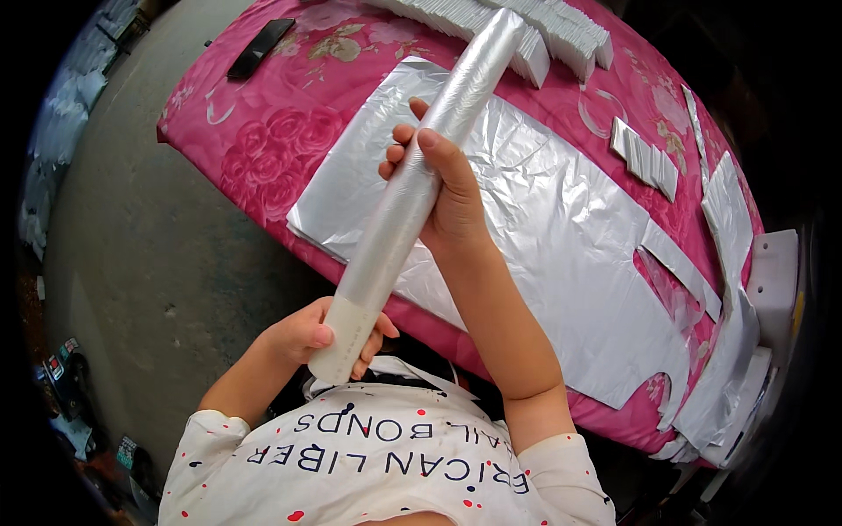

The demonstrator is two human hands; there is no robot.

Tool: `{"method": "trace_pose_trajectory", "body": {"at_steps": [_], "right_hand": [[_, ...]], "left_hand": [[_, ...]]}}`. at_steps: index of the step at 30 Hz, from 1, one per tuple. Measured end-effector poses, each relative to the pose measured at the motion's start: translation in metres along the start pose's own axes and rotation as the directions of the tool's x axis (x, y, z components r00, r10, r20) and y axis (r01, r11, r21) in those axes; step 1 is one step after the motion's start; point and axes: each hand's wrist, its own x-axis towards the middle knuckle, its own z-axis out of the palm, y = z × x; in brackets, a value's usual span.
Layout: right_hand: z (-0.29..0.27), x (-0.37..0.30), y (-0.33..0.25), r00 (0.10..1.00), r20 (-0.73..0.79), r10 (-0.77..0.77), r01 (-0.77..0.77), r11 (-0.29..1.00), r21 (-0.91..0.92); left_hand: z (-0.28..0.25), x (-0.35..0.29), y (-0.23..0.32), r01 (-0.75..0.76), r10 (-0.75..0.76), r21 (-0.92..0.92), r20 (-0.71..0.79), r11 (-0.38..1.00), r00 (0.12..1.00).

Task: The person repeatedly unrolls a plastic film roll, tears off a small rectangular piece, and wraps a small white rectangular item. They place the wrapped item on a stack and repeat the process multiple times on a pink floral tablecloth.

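A long, shiny, silvery-clear roll of plastic bags (399, 223) slants across the view in both my hands. Its near end is whiter, with small faint print. My left hand (311, 337) grips that near end, thumb on top and fingers curled around underneath. Higher up, my right hand (447, 180) wraps round the middle of the roll, its thumb on the upper face and fingertips showing on the far side. Below the roll, a flat stack of silvery plastic vest bags (544, 237) with cut-out handles lies on the table.
A pink flowered cloth (272, 149) covers the table. A black phone (260, 48) lies near its far left corner. White folded packets (561, 39) stand in rows at the back, with a smaller group (645, 159) at right. Loose plastic strips (724, 219) hang by the right edge.
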Motion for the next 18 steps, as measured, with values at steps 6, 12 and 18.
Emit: {"method": "trace_pose_trajectory", "body": {"at_steps": [6,12,18], "right_hand": [[-0.008,-0.036,-0.042,0.941,-0.18,-0.286,0.159,0.845,-0.51],[-0.047,-0.06,-0.034,0.866,-0.283,-0.412,0.2,0.805,-0.559],[-0.113,-0.068,-0.096,0.824,-0.421,-0.38,0.113,0.838,-0.534]], "left_hand": [[0.031,0.058,-0.005,-0.103,0.263,0.494,-0.266,0.864,0.927],[0.044,0.094,-0.029,-0.024,0.439,0.836,-0.263,0.548,0.859],[0.015,0.071,-0.035,0.303,-0.247,0.298,-0.212,0.905,0.946]]}}
